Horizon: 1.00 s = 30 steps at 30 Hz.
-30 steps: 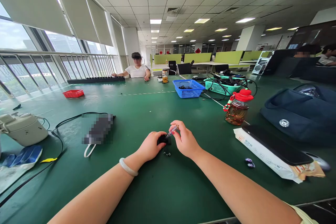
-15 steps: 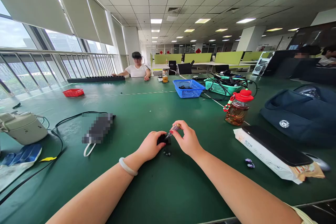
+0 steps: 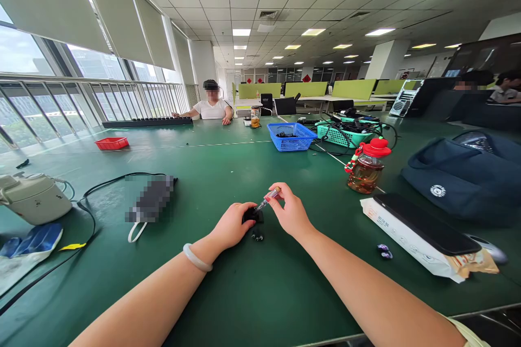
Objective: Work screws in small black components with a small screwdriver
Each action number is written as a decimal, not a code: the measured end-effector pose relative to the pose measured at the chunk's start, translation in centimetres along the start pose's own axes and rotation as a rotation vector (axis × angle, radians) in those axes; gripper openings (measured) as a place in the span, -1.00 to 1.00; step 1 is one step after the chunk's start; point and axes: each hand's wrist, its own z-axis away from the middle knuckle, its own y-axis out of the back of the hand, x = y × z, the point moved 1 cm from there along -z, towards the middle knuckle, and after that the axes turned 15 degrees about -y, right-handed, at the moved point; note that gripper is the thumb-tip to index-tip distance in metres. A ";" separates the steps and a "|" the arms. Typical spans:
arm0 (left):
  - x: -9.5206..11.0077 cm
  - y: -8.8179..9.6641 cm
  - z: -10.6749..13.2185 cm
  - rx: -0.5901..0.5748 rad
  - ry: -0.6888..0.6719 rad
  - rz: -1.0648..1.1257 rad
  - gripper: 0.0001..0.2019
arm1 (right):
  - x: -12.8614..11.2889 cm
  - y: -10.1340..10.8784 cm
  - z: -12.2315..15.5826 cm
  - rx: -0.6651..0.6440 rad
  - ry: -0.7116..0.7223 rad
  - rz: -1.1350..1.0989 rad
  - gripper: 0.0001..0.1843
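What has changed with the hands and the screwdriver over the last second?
The right hand moved slightly right and up in the picture, taking the screwdriver along; more of its shaft shows. Nothing was visibly picked up or released. Unchanged: the left hand on the small black part, the small dark pieces nearby.

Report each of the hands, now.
Left hand: closed, holding a small black part between thumb and fingers.
Right hand: closed, holding a small screwdriver with its tip down at that part.

Pale bangle (image 3: 197, 258), red nails (image 3: 267, 199), cream sleeve edge (image 3: 467, 333)
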 end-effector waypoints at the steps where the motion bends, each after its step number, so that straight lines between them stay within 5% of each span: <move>1: 0.0 0.0 0.0 0.000 0.000 -0.002 -0.58 | 0.1 0.1 -0.1 0.005 -0.013 0.005 -0.86; 8: 0.2 0.0 0.0 -0.011 -0.002 -0.014 -0.59 | 0.6 0.3 -0.5 -0.017 -0.082 0.012 -0.90; 22: 0.4 0.1 -0.1 0.049 -0.064 -0.038 -0.66 | -0.3 0.8 0.3 -0.042 0.045 0.126 -0.93; 26: 0.7 0.9 0.3 0.178 -0.109 -0.185 -0.65 | -0.9 1.8 0.9 0.106 0.226 -0.090 -0.90; 30: 1.4 2.6 0.8 0.247 0.051 -0.374 -0.58 | -0.6 2.8 0.7 0.291 0.248 -0.237 -0.87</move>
